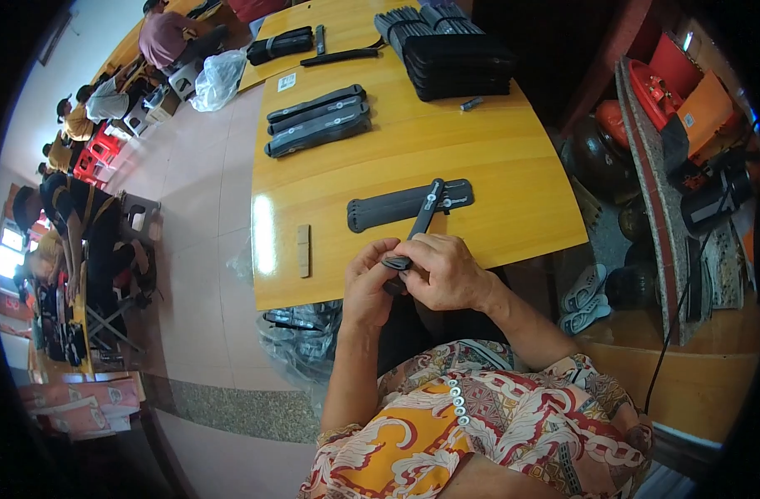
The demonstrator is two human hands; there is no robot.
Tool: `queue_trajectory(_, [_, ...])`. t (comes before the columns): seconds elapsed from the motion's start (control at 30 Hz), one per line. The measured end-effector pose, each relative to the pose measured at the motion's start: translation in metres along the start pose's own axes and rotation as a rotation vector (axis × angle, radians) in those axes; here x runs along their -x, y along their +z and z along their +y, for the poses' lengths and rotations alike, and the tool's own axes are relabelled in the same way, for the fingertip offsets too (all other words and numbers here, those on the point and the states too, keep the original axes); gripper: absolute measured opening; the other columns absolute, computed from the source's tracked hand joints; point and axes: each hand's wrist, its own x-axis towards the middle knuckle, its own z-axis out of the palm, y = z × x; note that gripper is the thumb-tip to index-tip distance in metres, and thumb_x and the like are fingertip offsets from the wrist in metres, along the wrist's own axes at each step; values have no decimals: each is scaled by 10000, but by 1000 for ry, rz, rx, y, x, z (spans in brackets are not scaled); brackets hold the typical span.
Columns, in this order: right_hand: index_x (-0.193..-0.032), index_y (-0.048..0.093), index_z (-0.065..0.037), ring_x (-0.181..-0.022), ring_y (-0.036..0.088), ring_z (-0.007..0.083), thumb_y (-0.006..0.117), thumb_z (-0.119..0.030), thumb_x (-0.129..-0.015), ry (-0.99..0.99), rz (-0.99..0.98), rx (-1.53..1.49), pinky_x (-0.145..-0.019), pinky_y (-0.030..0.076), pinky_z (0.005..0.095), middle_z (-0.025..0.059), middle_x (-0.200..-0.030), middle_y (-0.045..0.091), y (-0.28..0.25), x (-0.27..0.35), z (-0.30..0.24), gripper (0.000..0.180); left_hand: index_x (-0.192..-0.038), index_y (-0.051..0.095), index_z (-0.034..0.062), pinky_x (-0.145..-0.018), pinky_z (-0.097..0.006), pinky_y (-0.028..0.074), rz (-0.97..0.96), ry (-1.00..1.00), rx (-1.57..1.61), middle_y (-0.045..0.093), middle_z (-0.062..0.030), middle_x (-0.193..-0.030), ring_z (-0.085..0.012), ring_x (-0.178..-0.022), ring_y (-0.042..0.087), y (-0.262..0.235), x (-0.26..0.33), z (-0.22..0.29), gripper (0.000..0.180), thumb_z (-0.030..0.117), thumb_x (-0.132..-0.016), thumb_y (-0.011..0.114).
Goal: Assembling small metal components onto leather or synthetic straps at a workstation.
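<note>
At the table's near edge, my left hand (368, 281) and my right hand (445, 268) are closed together around a black strap (426, 213). The strap's rounded, printed end reaches forward over the table, and a folded part shows between my fingers. My grip hides the rest of it. Just beyond my hands, several similar flat black straps (380, 213) lie side by side, partly under the held one. Left of them rests a small tan strip (303, 251) marked off in sections.
Bundled black straps (317, 123) lie farther back on the yellow table (513, 166). A tall stack of black straps (459, 71) stands at the far right. Clear plastic bags (301, 341) hang below the left edge. A cluttered shelf (646, 191) stands right; people work at left.
</note>
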Motion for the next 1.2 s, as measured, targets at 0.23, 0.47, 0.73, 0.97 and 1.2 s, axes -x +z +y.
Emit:
queue_trajectory(0.23, [-825, 612, -12, -595, 580, 274, 622, -8, -678, 23, 44, -96, -539, 451, 361, 120, -698, 587, -10, -9, 4, 148, -1134, 486, -22, -504, -244, 450, -177, 33, -66, 601, -65, -814, -130, -639, 563, 1, -3, 7, 317, 38, -823, 498])
queue_trajectory(0.47, [-714, 557, -13, -562, 556, 302, 589, -17, -693, 88, 80, -11, -508, 433, 381, 128, -613, 535, -4, -25, 4, 39, -1282, 366, -2, -460, -210, 418, -208, 142, -122, 574, -62, -760, -107, -558, 518, 5, 2, 4, 459, 113, -881, 557])
queue_trajectory(0.73, [-660, 467, -42, -587, 545, 369, 542, -22, -731, 159, 390, 481, -499, 417, 448, 163, -613, 528, 0, -68, 82, 106, -1341, 259, -44, -414, -210, 390, -194, 123, -217, 552, -71, -685, -104, -462, 478, -8, 5, -8, 588, 122, -873, 574])
queue_trajectory(0.97, [-754, 569, -48, -649, 620, 323, 584, -122, -780, 330, 466, 891, -540, 487, 436, 164, -725, 620, -81, -96, 197, 80, -1328, 294, -55, -420, -213, 397, -207, 56, -260, 533, -57, -664, -105, -466, 481, -13, 2, -15, 570, 102, -862, 581])
queue_trajectory(1.2, [-778, 600, -35, -704, 621, 360, 520, -226, -836, 588, 931, 883, -647, 483, 438, 178, -756, 637, -207, -110, 208, 215, -1269, 399, -46, -475, -247, 462, -214, 38, -198, 582, -91, -692, -151, -546, 564, -22, 7, -14, 505, 93, -834, 613])
